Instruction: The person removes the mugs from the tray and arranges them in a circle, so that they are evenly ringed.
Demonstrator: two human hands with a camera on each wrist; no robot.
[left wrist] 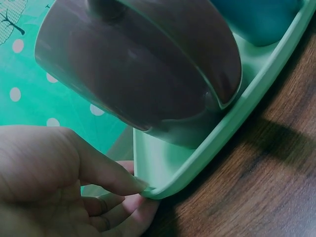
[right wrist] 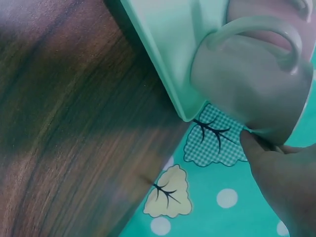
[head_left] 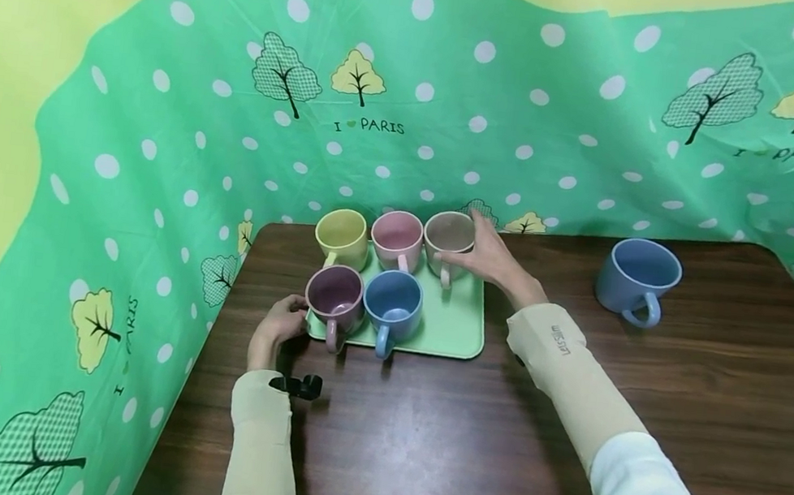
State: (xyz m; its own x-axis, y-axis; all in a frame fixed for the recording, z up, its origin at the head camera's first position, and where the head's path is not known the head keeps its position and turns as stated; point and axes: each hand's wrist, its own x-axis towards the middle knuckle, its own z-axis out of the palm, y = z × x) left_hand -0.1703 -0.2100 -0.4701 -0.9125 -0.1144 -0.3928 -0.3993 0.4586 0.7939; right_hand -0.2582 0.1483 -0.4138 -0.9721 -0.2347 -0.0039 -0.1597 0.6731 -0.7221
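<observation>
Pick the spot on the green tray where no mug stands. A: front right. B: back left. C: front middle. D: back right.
A: the green tray shows bare surface at its front right, beside the blue mug and in front of the beige mug that the right hand touches; the yellow mug, pink mug and purple mug fill the rest.
</observation>
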